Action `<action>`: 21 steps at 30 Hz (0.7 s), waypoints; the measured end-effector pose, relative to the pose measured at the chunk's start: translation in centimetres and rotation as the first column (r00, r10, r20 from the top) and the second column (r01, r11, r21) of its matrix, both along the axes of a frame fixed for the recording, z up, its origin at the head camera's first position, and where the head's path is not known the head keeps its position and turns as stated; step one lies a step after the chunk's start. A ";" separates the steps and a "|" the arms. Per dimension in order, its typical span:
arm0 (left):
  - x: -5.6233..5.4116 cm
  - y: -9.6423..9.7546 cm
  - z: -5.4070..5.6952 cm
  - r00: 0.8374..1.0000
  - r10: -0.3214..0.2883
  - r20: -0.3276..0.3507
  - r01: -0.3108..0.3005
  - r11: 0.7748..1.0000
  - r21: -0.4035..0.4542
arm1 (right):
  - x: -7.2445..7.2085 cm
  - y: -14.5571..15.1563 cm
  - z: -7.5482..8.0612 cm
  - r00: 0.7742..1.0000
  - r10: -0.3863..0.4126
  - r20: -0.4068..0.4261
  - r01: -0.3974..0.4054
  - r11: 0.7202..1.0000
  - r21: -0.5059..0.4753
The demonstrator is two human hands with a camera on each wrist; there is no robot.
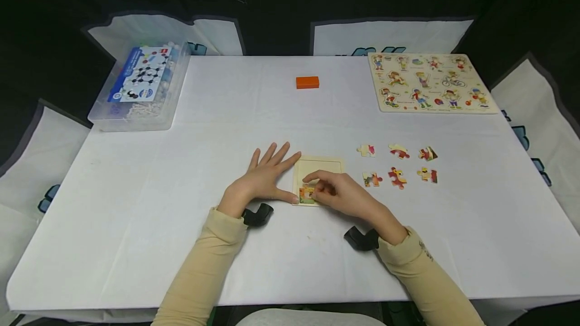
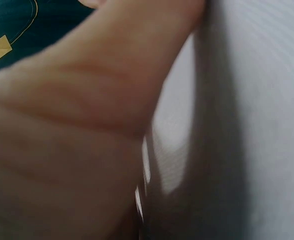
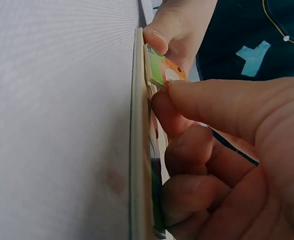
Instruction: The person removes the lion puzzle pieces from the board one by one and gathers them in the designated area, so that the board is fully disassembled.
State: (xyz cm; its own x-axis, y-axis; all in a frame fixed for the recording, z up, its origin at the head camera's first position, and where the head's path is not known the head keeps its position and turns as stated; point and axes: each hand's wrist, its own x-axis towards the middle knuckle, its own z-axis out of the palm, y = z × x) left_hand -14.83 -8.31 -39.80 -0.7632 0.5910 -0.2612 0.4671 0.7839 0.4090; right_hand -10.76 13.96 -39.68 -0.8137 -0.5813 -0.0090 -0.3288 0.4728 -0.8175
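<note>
A small cream puzzle board [image 1: 322, 166] lies flat on the table before me. My right hand [image 1: 342, 193] is over its lower part, with thumb and a finger pinching a green-and-orange puzzle piece [image 3: 158, 66] at the lower left corner. That piece sits slightly tilted in the right wrist view. More coloured picture surface shows on the board beneath my curled right fingers, partly hidden. With fingers spread, my left hand [image 1: 260, 181] rests at the board's left side, its thumb at the lower left corner. The left wrist view holds mostly blurred skin and white cloth.
Several loose puzzle pieces [image 1: 397, 178] lie in two rows right of the board. An orange block [image 1: 307, 82] sits farther back. At the back left stands a clear plastic box [image 1: 156, 124] with a blue booklet; a wooden picture board [image 1: 430, 87] lies back right.
</note>
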 end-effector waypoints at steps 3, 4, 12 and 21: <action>0.0 0.0 0.0 1.000 0.000 -0.001 0.000 1.000 0.000 | 0.0 0.2 0.1 1.000 0.009 0.011 -0.009 1.000 -0.019; 0.0 0.0 0.0 1.000 0.000 0.000 0.000 1.000 0.001 | -0.1 0.4 0.3 1.000 0.010 0.023 -0.009 0.999 -0.032; 0.1 0.2 0.0 1.000 -0.005 0.006 0.005 1.000 -0.002 | -0.8 5.7 2.1 0.990 -0.089 0.111 0.097 0.993 -0.067; 0.0 0.0 -0.1 1.000 -0.002 0.005 0.002 1.000 0.004 | -1.3 11.6 2.8 0.956 -0.030 0.292 0.032 0.999 -0.002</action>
